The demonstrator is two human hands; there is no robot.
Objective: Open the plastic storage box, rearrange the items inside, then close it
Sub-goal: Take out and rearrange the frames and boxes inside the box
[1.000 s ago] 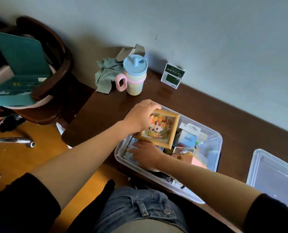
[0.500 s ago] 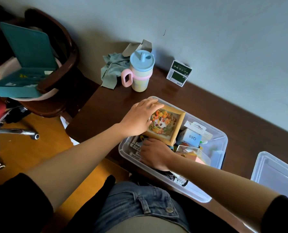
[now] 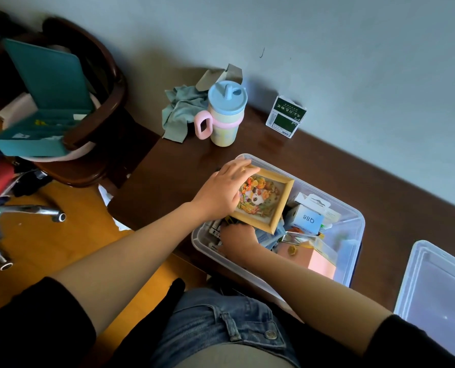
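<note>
Brown table [image 3: 380, 197]. Clear storage box [image 3: 353, 221], open, on table, full of small items; its lid [image 3: 438, 282] lies beside it. Wooden picture frame [image 3: 263, 200], tilted inside box, gripped by left hand [image 3: 221, 189]. Right hand [image 3: 237, 237] beneath frame among items; grip cannot be told.

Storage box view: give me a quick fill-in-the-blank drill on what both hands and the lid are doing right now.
1. The left hand grips the wooden picture frame over the ____.
2. The right hand reaches among the small items under the ____.
3. The clear lid lies on the table, so the storage box is ____.
4. The white box beside the frame reads ____.

Missing words: storage box; picture frame; open; Q88
</note>
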